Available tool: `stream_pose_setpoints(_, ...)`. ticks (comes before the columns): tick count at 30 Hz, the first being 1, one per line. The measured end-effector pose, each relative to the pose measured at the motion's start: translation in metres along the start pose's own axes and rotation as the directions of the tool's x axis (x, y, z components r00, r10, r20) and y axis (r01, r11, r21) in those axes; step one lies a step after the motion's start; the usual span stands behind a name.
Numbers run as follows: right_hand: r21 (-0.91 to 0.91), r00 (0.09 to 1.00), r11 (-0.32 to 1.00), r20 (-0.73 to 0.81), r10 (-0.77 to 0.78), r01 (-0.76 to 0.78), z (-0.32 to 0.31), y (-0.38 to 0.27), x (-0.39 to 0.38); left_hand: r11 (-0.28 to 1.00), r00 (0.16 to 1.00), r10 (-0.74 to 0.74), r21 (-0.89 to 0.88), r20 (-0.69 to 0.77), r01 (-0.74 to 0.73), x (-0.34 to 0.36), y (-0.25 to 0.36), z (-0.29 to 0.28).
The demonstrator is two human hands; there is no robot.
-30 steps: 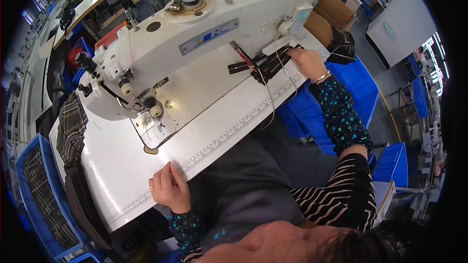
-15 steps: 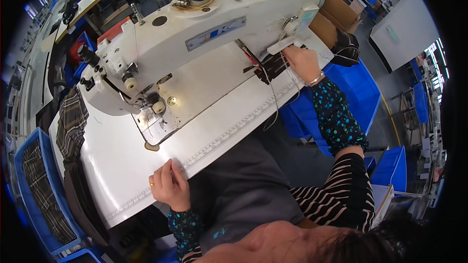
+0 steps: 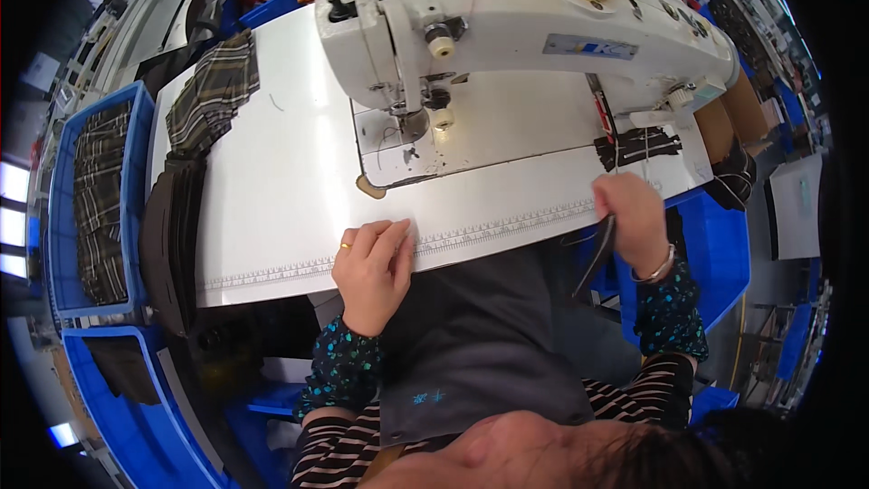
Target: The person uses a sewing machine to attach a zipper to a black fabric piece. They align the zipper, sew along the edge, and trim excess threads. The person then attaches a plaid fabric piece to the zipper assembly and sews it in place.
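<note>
At the front edge of the white sewing table (image 3: 272, 226), my right hand (image 3: 634, 222) is closed on a dark fabric strip (image 3: 593, 258) with a pale line along it. The strip hangs down past the table edge. Just beyond that hand, a small pile of similar dark strips (image 3: 638, 149) lies by the machine's base. My left hand (image 3: 373, 273) rests on the printed ruler (image 3: 489, 234) with fingers curled and fingertips together; whether anything is between them is hidden. The white sewing machine (image 3: 507, 32) stands behind, its needle area (image 3: 418, 122) with no cloth under it.
Striped plaid cloth (image 3: 215, 91) and a stack of dark brown pieces (image 3: 170, 240) lie at the table's left end. A blue bin of plaid pieces (image 3: 140, 172) stands beside them. Another blue bin (image 3: 715, 244) sits beneath the right end, near a cardboard box (image 3: 744, 109).
My right hand has come from the strip pile toward the table's front edge, bringing a dark strip. The view has swung, shifting the machine rightward. My left hand remains on the ruler.
</note>
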State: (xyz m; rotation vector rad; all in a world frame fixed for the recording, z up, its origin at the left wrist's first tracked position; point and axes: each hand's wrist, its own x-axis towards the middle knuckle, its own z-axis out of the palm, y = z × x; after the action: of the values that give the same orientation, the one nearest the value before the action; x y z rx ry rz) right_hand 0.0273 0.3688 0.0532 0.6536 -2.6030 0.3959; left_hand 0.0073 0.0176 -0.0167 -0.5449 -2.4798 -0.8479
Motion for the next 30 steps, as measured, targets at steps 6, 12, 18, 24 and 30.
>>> stream_pose_setpoints(6, 0.226, 0.868, 0.888, 0.218, -0.447, 0.4, 0.085, -0.043, 0.052, 0.966, 0.935, 0.191, 0.114, 0.3, -0.234, 0.053, -0.027, -0.01)
stream_pose_setpoints(12, 0.341, 0.776, 0.735, 0.026, -0.631, 0.586, 0.128, -0.047, 0.101, 0.899, 0.9, -0.066, 0.416, 0.431, -0.133, 0.128, -0.104, -0.001)
stream_pose_setpoints(18, 0.305, 0.716, 0.663, -0.104, -0.691, 0.684, 0.141, -0.031, 0.125, 0.897, 0.981, -0.096, 0.442, 0.17, 0.011, 0.122, -0.175, -0.025)
stream_pose_setpoints(24, 0.329, 0.73, 0.673, -0.083, -0.678, 0.663, 0.146, -0.029, 0.124, 0.642, 0.962, -0.014, 0.736, -0.273, 0.218, 0.15, -0.249, -0.076)
stream_pose_setpoints(30, 0.273, 0.723, 0.674, -0.147, -0.675, 0.686, 0.146, -0.028, 0.121, 0.388, 0.767, -0.574, 0.729, -0.287, 0.563, 0.165, -0.275, -0.091)
